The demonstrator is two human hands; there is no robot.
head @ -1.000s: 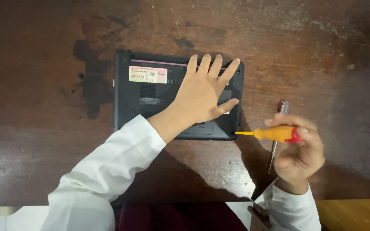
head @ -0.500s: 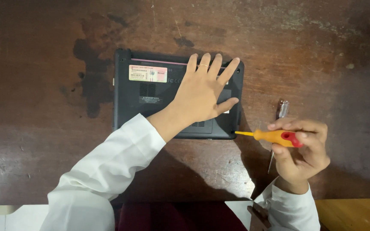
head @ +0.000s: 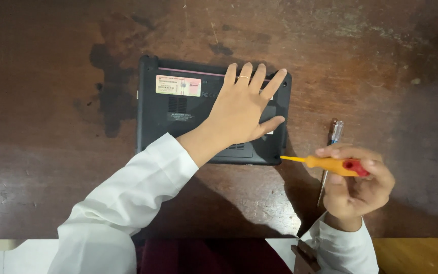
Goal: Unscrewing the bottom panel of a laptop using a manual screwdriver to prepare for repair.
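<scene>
A dark, stained wooden table fills the view. On it lies a black laptop, turned underside up, with a pale label near its far edge and vent slots beside it. The left hand rests flat on the laptop's right half, fingers spread apart, holding nothing; a ring sits on one finger. White sleeves cover both arms. The right hand is just right of the laptop, above the table, fingers closed around a yellow screwdriver with a red end. Its tip points left and reaches the laptop's near right corner. A second screwdriver with a clear handle lies on the table, partly hidden behind the right hand.
</scene>
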